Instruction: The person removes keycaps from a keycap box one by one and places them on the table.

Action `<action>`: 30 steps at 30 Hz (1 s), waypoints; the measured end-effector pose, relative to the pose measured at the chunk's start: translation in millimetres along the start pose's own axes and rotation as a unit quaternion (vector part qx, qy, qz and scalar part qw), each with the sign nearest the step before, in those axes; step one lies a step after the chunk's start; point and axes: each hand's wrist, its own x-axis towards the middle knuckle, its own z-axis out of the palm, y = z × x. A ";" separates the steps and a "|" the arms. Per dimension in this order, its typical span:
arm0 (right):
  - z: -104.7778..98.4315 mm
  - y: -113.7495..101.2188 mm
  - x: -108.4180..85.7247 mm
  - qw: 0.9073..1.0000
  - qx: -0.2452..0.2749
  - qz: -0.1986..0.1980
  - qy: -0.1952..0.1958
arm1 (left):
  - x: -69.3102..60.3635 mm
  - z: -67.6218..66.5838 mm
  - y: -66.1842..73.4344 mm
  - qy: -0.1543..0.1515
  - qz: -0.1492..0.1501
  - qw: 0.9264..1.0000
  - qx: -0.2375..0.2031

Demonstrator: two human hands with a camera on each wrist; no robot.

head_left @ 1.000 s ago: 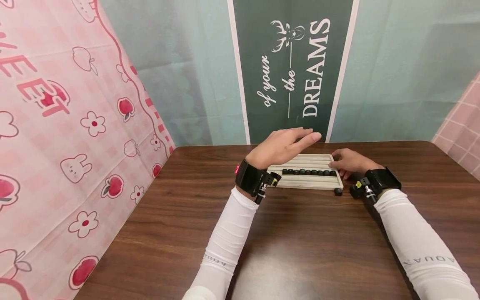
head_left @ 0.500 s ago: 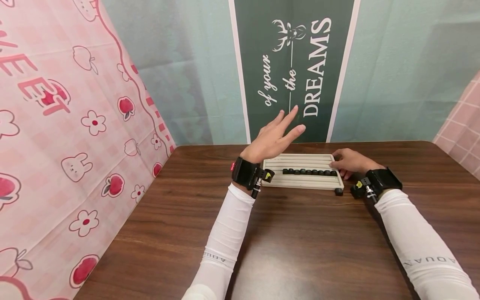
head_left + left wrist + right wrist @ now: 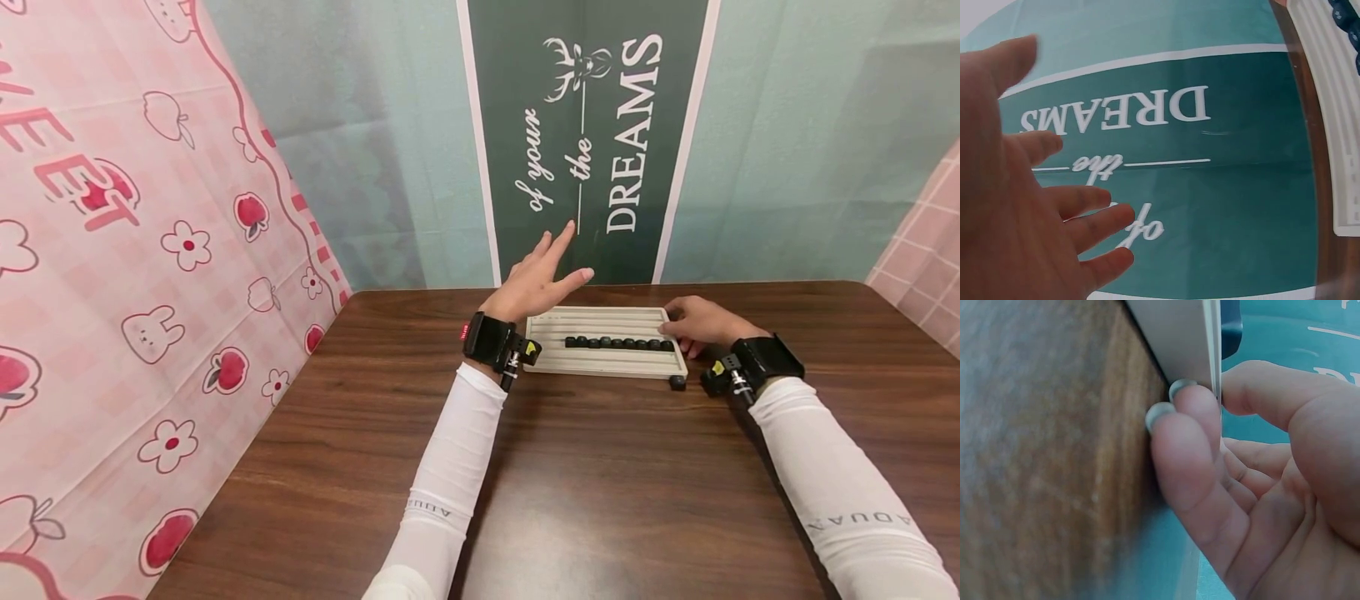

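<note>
A cream tray (image 3: 600, 362) with ridged rows lies near the table's back edge; several black keycap-like pieces (image 3: 617, 343) stand in a line on one row. The left hand (image 3: 528, 283) is raised over the tray's left end with fingers spread, holding nothing; its palm (image 3: 1016, 206) shows in the left wrist view. At the tray's right edge the right hand (image 3: 702, 322) grips the rim, thumb on top and fingers curled at the side and underneath, as the right wrist view shows by the fingers (image 3: 1185, 456). One black piece (image 3: 677, 383) sits by the tray's near right corner.
The brown wooden table (image 3: 600, 483) extends toward the camera. Behind it hangs a green curtain (image 3: 390, 167) with white lettering; a pink patterned cloth (image 3: 187, 333) hangs at the left, and pink tiles (image 3: 926, 242) show at the right.
The left hand has moved left and its fingers have spread, uncovering the tray's left end. The right hand keeps its grip on the tray's right edge.
</note>
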 end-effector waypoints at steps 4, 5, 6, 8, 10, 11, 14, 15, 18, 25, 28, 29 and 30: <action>1.2 0.5 0.8 1.000 0.003 0.003 0.000 | 4.3 6.2 -9.4 -0.016 -0.005 1.000 0.001; 1.6 0.4 1.1 1.000 0.004 0.003 -0.002 | 5.1 7.7 -11.8 -0.022 -0.007 1.000 -0.001; 1.8 0.5 1.3 1.000 0.005 0.005 -0.003 | 5.5 8.8 -13.7 -0.027 -0.010 1.000 -0.002; 2.0 0.7 1.8 1.000 0.004 0.007 -0.004 | 6.3 10.5 -16.8 -0.034 -0.012 0.999 -0.004; 2.0 0.6 1.9 1.000 0.000 0.008 -0.004 | 6.7 11.5 -18.4 -0.039 -0.014 0.999 -0.002; 1.8 0.2 1.6 1.000 -0.002 0.008 -0.004 | 7.0 11.7 -18.7 -0.042 -0.015 0.999 0.001; 0.7 0.2 1.3 1.000 -0.006 0.011 -0.003 | 8.3 11.9 -18.0 -0.049 -0.016 0.999 0.012; 0.3 0.0 0.9 1.000 -0.007 0.011 -0.005 | 9.0 12.2 -17.6 -0.053 -0.016 0.998 0.019; -1.3 -0.5 0.6 1.000 -0.007 0.013 -0.006 | 10.9 13.4 -16.5 -0.064 -0.016 0.997 0.029; -2.3 -0.9 1.2 1.000 -0.007 0.015 -0.008 | 13.7 17.2 -18.3 -0.096 -0.015 0.995 0.021; -1.7 -1.4 1.3 1.000 -0.007 0.014 -0.010 | 13.0 19.2 -20.8 -0.108 -0.017 0.994 0.007; -1.8 -1.7 1.2 1.000 -0.008 0.015 -0.011 | 13.2 20.1 -21.9 -0.112 -0.019 0.994 0.003; -1.9 -1.7 1.2 1.000 -0.009 0.013 -0.011 | 13.4 21.2 -22.8 -0.115 -0.021 0.993 0.001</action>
